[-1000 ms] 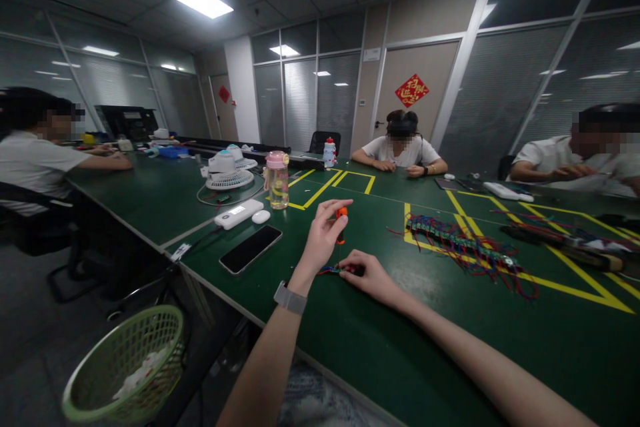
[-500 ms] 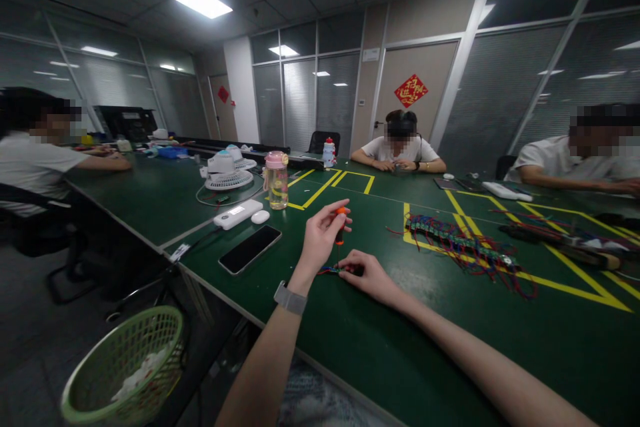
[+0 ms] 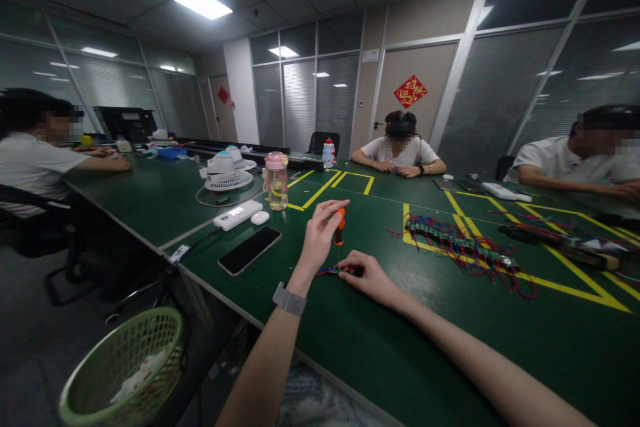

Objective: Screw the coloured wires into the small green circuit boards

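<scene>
My left hand (image 3: 321,233) grips the orange and black handle of a screwdriver (image 3: 340,228), which stands upright with its thin shaft pointing down. The tip meets a small green circuit board (image 3: 334,271) with red and blue wires, lying on the green table (image 3: 400,360). My right hand (image 3: 367,275) rests on the table, thumb and fingertips pinching the board's right end. A grey watch band is on my left wrist. The fingers partly cover the board, so its details are hidden.
A phone (image 3: 250,250), a white power bank (image 3: 238,215) and a pink-lidded bottle (image 3: 277,181) stand left. A row of wired boards (image 3: 455,237) lies right, across yellow tape. Small fans (image 3: 229,179) sit further back. Several people sit around the table. A green basket (image 3: 125,367) is on the floor.
The fingers of my left hand have shifted slightly around the screwdriver handle, and one finger no longer shows beyond it. My right hand has stayed in place.
</scene>
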A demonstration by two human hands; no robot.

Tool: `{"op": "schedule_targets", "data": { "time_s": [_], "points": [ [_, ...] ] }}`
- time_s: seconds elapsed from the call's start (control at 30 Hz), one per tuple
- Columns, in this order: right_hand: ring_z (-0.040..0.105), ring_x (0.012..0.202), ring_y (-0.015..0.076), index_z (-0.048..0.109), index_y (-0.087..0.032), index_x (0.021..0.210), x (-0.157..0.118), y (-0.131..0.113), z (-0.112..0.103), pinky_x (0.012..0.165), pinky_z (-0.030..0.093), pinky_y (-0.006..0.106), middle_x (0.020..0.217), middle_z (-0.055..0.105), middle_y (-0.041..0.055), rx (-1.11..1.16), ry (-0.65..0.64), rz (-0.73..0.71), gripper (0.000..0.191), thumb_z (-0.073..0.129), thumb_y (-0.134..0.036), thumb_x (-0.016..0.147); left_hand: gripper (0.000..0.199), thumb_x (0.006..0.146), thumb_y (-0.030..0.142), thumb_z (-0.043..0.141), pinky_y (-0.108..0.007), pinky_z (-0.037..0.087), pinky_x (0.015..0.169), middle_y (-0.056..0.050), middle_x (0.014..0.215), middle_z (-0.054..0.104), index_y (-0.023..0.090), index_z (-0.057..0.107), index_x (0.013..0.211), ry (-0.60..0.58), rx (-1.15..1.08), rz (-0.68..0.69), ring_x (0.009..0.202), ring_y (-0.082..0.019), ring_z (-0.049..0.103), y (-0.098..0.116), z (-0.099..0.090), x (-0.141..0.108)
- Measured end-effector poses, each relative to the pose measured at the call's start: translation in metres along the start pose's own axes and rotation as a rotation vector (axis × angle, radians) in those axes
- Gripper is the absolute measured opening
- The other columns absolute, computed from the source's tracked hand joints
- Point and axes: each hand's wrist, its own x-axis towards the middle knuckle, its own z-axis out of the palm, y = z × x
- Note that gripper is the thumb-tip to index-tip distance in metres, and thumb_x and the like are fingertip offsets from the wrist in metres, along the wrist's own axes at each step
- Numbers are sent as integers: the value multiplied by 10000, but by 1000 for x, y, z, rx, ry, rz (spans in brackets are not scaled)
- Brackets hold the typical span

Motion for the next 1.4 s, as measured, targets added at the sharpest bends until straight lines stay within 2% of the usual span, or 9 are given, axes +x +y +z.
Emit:
{"op": "schedule_targets", "data": {
  "time_s": [0.27,0.43,0.6,0.77,0.93,1.1,1.2,1.3,1.4],
  "points": [
    [550,700,141,722,-175,901,0,2,0,638,451,257,789,590,34,-7,-2,-7,162,622,-180,774,243,818,292,600,-239,489,773,-66,1079,585,211,678,1034,27,78,14,950,-158,579,2,0,-1],
    [543,689,136,723,-178,898,1,3,1,626,447,251,785,590,31,-7,-1,-11,160,626,-171,771,355,868,296,518,-256,510,723,-65,1066,606,231,568,1213,11,-56,-51,880,-147,596,-2,0,0],
    [541,684,136,724,-179,900,1,3,1,629,445,254,785,590,31,-5,-1,-11,163,627,-171,769,270,811,291,610,-236,476,781,-61,1065,586,215,664,1064,76,104,25,932,-150,570,-4,-2,1],
    [545,687,139,727,-169,890,1,2,1,633,442,256,782,585,35,4,5,-3,161,625,-164,766,335,867,318,521,-267,504,738,-75,1065,627,209,598,1174,2,-66,-56,866,-150,610,-2,0,1],
    [550,692,139,727,-176,915,0,1,0,633,444,256,786,584,33,4,-3,1,175,625,-179,773,214,834,309,579,-244,484,769,-58,1043,583,209,685,990,159,141,39,907,-144,578,-1,-1,0],
    [551,695,142,725,-174,912,0,2,0,635,448,259,790,588,36,2,-4,-6,169,629,-190,774,337,885,311,492,-300,521,758,-77,1074,610,221,576,1199,7,-67,-28,899,-166,614,-3,-1,1],
    [551,696,141,725,-174,910,0,3,1,636,447,256,788,587,35,2,-3,-7,167,627,-185,774,308,803,300,626,-270,507,757,-57,983,603,207,638,1096,57,36,10,846,-144,600,-4,-1,0],
    [553,694,141,725,-174,902,0,4,2,636,446,256,786,589,34,-4,3,-11,163,628,-186,772,242,783,316,648,-256,478,826,-67,1116,544,210,692,996,112,154,59,982,-165,564,-2,-2,0],
    [555,693,143,725,-166,892,1,4,2,637,446,258,785,594,37,-5,8,-15,159,629,-179,766,327,881,345,492,-296,499,827,-84,1227,534,230,615,1162,-13,-15,-16,1024,-187,578,1,0,0]
  ]
}}
